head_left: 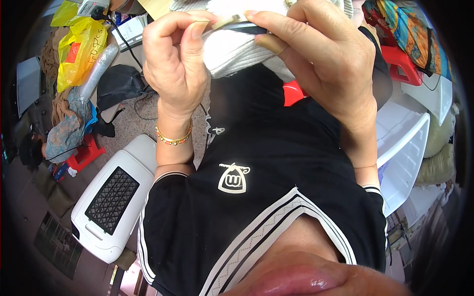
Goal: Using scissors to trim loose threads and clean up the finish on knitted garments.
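White knit cloth (232, 52), ribbed, is held up high near the top of the view, in front of the person's black shirt (237, 217). Judged soft, light and floppy, not fragile; it will sag wherever it is not pinched, so the best hold is along the top edge or hem, where both hands already are. A small flat tan tag or strip (229, 20) sits at that edge, with something dark just below it; hard to tell what either is.

Left hand (177, 59) is raised, wrist bent, thumb and forefinger closed in a pinch on the cloth's edge by the tag; a gold bead bracelet (174, 138) sits on the wrist. Right hand (321, 64) is raised too, fingers curled over the top, thumb under, gripping the cloth and the strip. Forearms come up from below, elbows tucked. White appliance with black grille (111, 200) lies on the floor lower left; white plastic bin (407, 158) to the right.
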Demonstrator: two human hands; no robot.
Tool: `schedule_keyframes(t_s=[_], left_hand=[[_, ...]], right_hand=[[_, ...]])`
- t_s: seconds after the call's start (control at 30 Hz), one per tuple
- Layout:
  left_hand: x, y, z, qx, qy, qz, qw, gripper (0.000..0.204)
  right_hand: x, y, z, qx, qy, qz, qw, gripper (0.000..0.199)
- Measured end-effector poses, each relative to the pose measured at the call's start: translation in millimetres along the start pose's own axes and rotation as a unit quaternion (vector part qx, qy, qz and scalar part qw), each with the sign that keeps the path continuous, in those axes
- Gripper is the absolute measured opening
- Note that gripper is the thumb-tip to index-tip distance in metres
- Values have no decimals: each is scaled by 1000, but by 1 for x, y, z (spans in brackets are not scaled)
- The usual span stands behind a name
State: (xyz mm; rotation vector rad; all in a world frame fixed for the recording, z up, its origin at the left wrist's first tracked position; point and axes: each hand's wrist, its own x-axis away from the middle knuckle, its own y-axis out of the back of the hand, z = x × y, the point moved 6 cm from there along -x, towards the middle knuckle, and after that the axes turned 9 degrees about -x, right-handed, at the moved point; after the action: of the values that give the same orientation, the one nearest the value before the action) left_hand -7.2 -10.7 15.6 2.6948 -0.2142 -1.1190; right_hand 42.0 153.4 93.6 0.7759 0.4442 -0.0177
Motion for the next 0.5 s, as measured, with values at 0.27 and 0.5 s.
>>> schedule_keyframes(t_s=[0.27, 0.5], left_hand=[[5, 7, 2, -26, 16, -10, 999, 17], [0, -2, 7, 90, 128, 16, 988, 30]], right_hand=[[-4, -3, -1, 13, 3, 16, 1000, 33], [-3, 3, -7, -5, 35, 11, 999, 33]])
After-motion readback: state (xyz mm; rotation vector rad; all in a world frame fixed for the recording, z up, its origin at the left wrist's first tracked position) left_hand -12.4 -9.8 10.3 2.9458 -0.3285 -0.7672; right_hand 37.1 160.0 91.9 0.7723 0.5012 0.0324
